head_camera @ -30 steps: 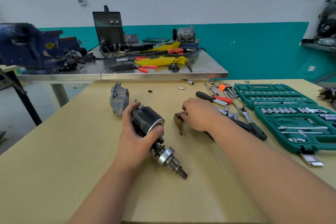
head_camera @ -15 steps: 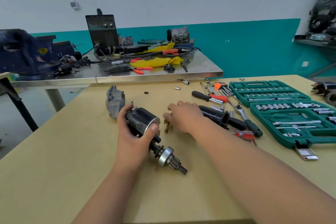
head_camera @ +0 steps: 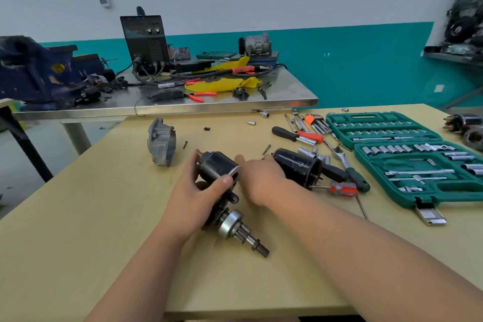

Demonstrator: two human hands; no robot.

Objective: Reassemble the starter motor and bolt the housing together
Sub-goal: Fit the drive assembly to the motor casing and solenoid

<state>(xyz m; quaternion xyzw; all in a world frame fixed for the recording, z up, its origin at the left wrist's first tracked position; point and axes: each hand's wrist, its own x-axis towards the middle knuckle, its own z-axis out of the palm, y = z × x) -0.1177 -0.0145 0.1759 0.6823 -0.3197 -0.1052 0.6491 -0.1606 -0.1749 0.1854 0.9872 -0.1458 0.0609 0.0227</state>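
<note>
My left hand grips the black cylindrical starter motor body, which lies on the wooden table. Its shaft with the silver drive gear points toward me and to the right. My right hand rests just right of the motor's rim, back toward the camera, one finger reaching up beside the rim. Its other fingers are hidden, so whether it holds anything is unclear. A black cup-shaped housing lies on its side right behind that hand. The grey cast end housing stands to the left, apart from both hands.
An open green socket set fills the right side. A ratchet, screwdrivers, loose sockets and a long bolt lie between it and the housing. A steel bench with a welder and a vise stands beyond.
My right hand slid left from the tool pile to the motor's rim, uncovering the black cup housing. The small brown part it pinched is out of sight. My left hand keeps its grip.
</note>
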